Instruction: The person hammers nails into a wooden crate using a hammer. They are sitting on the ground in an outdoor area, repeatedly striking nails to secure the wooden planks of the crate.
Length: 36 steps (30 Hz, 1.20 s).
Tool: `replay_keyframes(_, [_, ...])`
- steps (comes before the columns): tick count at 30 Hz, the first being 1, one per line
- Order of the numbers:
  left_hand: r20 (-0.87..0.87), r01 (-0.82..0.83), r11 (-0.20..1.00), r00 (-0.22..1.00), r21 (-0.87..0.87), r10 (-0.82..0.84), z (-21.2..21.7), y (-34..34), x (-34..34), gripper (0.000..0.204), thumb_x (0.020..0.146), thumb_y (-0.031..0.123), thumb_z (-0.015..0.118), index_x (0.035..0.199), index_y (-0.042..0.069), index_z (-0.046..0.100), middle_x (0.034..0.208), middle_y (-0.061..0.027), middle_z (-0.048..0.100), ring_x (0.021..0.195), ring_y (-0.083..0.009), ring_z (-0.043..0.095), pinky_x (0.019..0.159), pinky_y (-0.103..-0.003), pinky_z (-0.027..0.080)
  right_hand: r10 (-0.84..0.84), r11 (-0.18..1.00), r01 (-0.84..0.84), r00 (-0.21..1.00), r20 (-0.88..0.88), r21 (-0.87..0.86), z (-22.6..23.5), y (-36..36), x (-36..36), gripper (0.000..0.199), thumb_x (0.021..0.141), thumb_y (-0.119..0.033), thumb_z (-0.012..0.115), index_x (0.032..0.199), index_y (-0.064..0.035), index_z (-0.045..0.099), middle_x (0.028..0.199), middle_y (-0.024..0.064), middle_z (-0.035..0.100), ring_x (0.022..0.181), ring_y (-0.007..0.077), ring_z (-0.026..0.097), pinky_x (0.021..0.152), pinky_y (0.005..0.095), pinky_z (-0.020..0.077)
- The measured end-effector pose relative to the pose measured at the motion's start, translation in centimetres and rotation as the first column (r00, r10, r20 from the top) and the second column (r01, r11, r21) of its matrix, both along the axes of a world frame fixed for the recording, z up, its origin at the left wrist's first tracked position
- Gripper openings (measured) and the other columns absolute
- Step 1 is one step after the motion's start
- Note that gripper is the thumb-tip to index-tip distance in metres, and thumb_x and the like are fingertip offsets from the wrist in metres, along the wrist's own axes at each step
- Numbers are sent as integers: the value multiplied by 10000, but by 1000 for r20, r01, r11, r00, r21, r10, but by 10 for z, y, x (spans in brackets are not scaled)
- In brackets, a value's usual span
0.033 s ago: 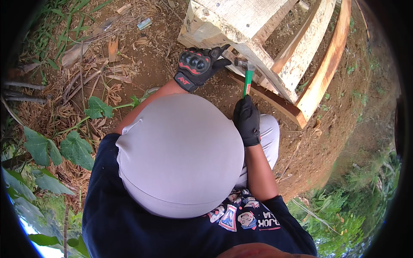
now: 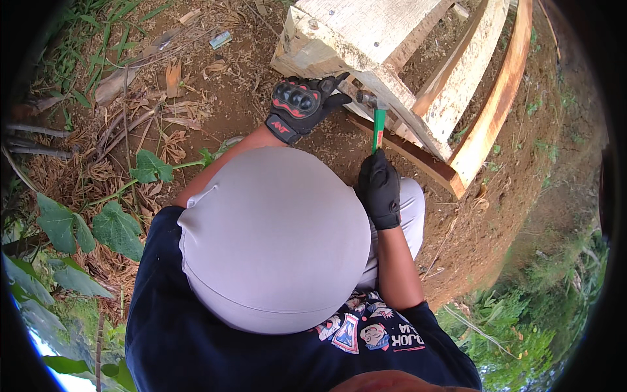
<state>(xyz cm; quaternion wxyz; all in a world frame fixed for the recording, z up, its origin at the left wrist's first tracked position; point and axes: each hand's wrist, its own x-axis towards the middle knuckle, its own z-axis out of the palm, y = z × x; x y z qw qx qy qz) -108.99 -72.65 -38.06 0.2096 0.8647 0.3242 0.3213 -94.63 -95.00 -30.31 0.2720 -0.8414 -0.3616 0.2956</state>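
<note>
My right hand (image 2: 381, 189), in a black glove, is wrapped round the green handle of a hammer (image 2: 379, 129). The dark metal hammer head (image 2: 367, 98) is at the near side of a pale wooden frame (image 2: 392, 91); whether it touches the wood, I cannot tell. My left hand (image 2: 299, 106) wears a black glove with hard knuckle guards and red trim. Its thumb and forefinger stretch apart towards the frame's near edge, left of the hammer head. Their tips are against or very close to the wood. No nail can be made out between them.
Curved wooden slats (image 2: 493, 98) reach away at the frame's right. Brown soil with wood chips lies around it. My bent knee (image 2: 274, 228) in light grey cloth fills the middle. Dry husks (image 2: 173, 140), sticks and a leafy vine (image 2: 117, 225) lie to the left.
My right hand and the hammer handle have shifted slightly nearer and to the right. My left hand has dropped a touch towards me, staying beside the frame.
</note>
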Motion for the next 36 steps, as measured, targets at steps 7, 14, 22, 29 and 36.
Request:
replay_keyframes(7, [-97,29,992,994,-120,-41,4,16,-4,490,929,469,786,1302,160,715,794,-120,756,677,-317,735,611,-469,562,-127,989,132,988,-85,64,20,7,-17,408,1132,-300,426,893,-32,621,717,152,632,662,318,640,620,466,470])
replay_keyframes(14, [-22,17,1000,1000,22,-17,-2,5,-2,460,936,515,766,1239,169,777,657,-68,689,536,-258,658,517,-432,499,61,997,-68,985,164,37,24,1,-13,318,1117,-247,450,972,-44,648,829,184,664,773,421,646,690,516,479])
replay_keyframes(22, [82,131,991,988,-33,-128,12,2,-2,365,962,286,785,1278,118,717,885,-124,773,642,-304,719,584,-458,540,42,997,-45,998,48,63,38,11,-14,285,1118,-249,469,1047,-30,636,906,233,663,877,445,662,766,553,491])
replay_keyframes(29, [-93,315,917,934,-244,-346,19,-6,12,488,1032,250,702,1484,98,599,1133,-189,768,917,-402,744,760,-492,578,-72,996,65,992,-108,-65,44,6,-8,421,1114,-404,480,1041,-17,627,944,288,685,886,511,660,786,578,498])
replay_keyframes(36, [0,346,873,930,-344,-368,52,9,12,449,1072,316,619,1462,94,616,1238,-205,745,1081,-415,720,879,-500,572,-46,999,43,991,-128,-26,42,12,-17,383,1118,-377,482,1035,-34,634,920,264,691,874,500,668,772,585,493])
